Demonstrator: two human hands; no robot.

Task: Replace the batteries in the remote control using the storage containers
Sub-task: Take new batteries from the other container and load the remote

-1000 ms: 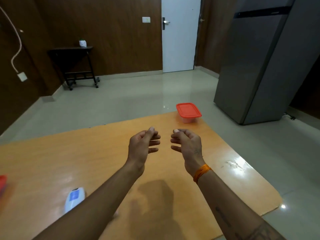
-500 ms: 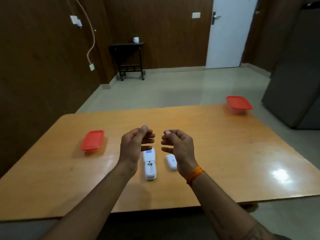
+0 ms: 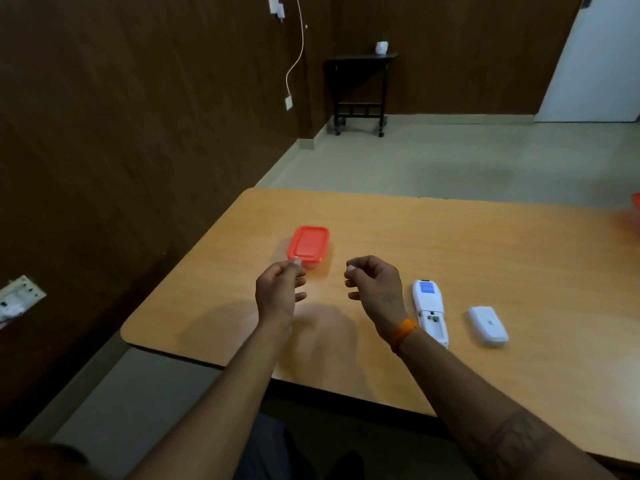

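Note:
A white remote control (image 3: 429, 311) lies face down on the wooden table (image 3: 467, 244), its battery bay uncovered. The white battery cover (image 3: 488, 325) rests just right of it. A small container with a red lid (image 3: 308, 247) stands closed at the table's left. My left hand (image 3: 278, 292) hovers just in front of that container, fingers curled and apart, holding nothing. My right hand (image 3: 375, 285) hovers between the container and the remote, also empty with curled fingers. A second red container (image 3: 636, 202) shows only as a sliver at the right edge.
The table's left and near edges lie close to my arms. Dark wood walls stand to the left with a hanging white cable (image 3: 294, 60). A black side table (image 3: 360, 88) stands on the tiled floor at the back, and a white door (image 3: 595, 60) is at the far right.
My view has swung left, from the right container past the remote to the left container. Both hands moved with it, staying empty and curled.

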